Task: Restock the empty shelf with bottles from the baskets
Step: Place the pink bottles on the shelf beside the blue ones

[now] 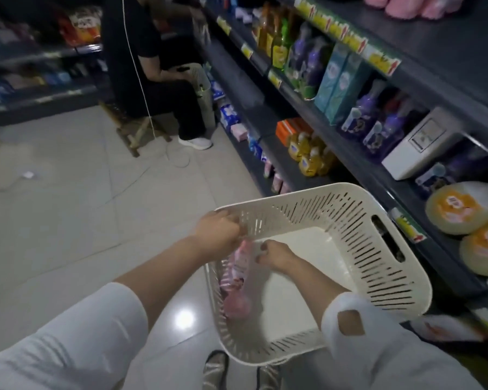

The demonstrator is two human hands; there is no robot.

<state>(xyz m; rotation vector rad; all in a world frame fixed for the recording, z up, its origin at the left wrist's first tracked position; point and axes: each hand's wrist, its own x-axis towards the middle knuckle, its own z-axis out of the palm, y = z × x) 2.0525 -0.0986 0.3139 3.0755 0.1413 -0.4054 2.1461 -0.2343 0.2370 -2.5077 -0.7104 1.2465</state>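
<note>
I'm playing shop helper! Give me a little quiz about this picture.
1. What colour is the bottle in the white basket? A) green B) pink C) blue
2. True or false: the left hand grips the basket's rim.
3. Fill in the missing word: the right hand reaches ___ the basket, close to the bottle.

Key: 1 B; 2 true; 3 into.
</note>
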